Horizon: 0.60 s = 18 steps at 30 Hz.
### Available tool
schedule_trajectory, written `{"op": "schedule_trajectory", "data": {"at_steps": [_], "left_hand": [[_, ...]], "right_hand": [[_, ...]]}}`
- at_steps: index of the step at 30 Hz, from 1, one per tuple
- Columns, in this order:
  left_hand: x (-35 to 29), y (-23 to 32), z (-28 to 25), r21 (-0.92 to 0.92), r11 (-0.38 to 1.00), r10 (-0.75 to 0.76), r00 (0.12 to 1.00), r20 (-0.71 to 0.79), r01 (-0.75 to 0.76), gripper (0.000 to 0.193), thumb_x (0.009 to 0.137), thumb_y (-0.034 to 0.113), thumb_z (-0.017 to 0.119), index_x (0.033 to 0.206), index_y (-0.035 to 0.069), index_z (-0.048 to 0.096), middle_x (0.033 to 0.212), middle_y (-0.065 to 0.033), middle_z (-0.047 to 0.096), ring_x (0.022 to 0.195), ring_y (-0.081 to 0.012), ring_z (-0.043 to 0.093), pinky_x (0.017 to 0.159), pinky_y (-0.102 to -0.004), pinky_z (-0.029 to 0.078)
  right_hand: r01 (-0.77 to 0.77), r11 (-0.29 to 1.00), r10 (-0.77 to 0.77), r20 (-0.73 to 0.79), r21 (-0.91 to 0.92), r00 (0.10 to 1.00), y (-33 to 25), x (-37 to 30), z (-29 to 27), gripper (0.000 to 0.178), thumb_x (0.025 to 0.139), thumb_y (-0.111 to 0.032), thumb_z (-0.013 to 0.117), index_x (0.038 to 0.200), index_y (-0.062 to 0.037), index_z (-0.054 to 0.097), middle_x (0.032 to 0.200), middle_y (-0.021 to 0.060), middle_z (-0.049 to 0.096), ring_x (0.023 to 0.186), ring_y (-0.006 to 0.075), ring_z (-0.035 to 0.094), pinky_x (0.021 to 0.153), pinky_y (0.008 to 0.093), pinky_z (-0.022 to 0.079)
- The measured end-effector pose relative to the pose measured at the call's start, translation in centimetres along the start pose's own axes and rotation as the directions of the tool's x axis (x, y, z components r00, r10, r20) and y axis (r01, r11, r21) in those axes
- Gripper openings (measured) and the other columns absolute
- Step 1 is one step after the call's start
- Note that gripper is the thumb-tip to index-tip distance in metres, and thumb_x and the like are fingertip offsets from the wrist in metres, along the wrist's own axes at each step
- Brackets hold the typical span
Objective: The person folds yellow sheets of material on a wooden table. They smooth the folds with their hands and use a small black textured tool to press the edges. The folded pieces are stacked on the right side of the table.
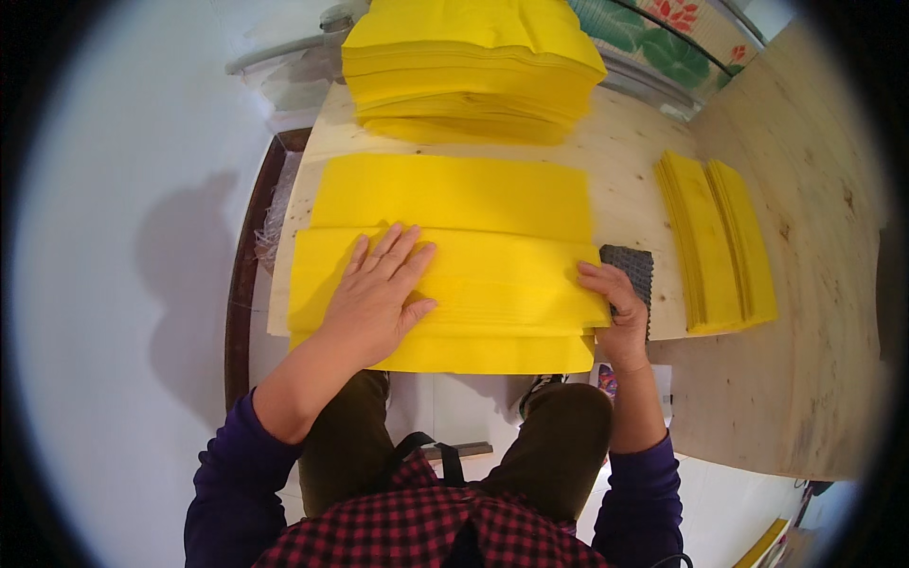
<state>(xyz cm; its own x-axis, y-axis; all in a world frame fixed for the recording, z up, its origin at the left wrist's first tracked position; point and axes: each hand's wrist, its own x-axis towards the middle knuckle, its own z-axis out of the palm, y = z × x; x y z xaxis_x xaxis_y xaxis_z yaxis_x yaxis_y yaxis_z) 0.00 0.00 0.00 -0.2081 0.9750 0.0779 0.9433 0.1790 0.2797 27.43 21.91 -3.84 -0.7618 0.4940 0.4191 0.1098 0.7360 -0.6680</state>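
A folded yellow cloth sheet [511,284] lies across the near part of the wooden table, on top of a wider flat yellow sheet [454,189] that shows behind it and along the near edge. My left hand [383,293] rests flat on the folded sheet, left of its middle, fingers spread. At the sheet's right end, my right hand [617,308] curls its fingers over the edge; its thumb side is partly hidden, and I cannot tell whether the cloth is pinched. A dark grey textured pad [630,265] lies under and beside that hand.
A tall stack of yellow cloth [473,76] stands at the back of the wooden table [625,170]. Two narrow folded yellow stacks [715,246] lie at the right, beside an upright wooden panel [805,189]. A white wall [142,237] rises on the left.
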Motion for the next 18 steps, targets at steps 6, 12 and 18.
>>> {"op": "schedule_trajectory", "data": {"at_steps": [6,12,18], "left_hand": [[0.1,-0.2,0.5,0.037,0.999,-0.010,1.000,-0.019,0.010,0.057,0.094,0.035,0.054,0.144,0.011,0.040,0.154,-0.0110,0.030,0.144,-0.0278,0.023,0.119,-0.0456,0.013],[0.1,-0.1,0.0,0.039,0.999,0.000,1.000,-0.013,0.001,0.055,0.095,0.033,0.053,0.144,0.012,0.040,0.154,-0.0111,0.030,0.144,-0.0280,0.024,0.119,-0.0452,0.012],[0.1,0.1,-0.3,0.043,0.999,-0.007,1.000,-0.008,0.008,0.055,0.095,0.032,0.053,0.144,0.011,0.040,0.154,-0.0119,0.030,0.144,-0.0285,0.023,0.119,-0.0452,0.012]], "right_hand": [[-0.253,0.863,0.370,-0.206,0.438,0.906,-0.8,-1.8,-0.5,0.045,0.091,0.000,0.045,0.136,-0.0007,0.050,0.141,0.0134,0.051,0.133,0.0260,0.045,0.110,0.0368,0.033],[-0.167,0.465,0.476,-0.087,0.869,0.875,0.1,-0.5,-0.4,0.067,0.102,-0.047,0.026,0.151,-0.0005,0.020,0.158,0.0144,0.020,0.147,0.0251,0.018,0.118,0.0372,0.011],[-0.386,0.584,0.518,0.039,0.714,0.854,-2.0,0.9,1.5,0.073,0.102,-0.054,0.010,0.152,-0.0004,0.017,0.158,0.0125,0.021,0.146,0.0257,0.019,0.118,0.0339,0.013]]}}
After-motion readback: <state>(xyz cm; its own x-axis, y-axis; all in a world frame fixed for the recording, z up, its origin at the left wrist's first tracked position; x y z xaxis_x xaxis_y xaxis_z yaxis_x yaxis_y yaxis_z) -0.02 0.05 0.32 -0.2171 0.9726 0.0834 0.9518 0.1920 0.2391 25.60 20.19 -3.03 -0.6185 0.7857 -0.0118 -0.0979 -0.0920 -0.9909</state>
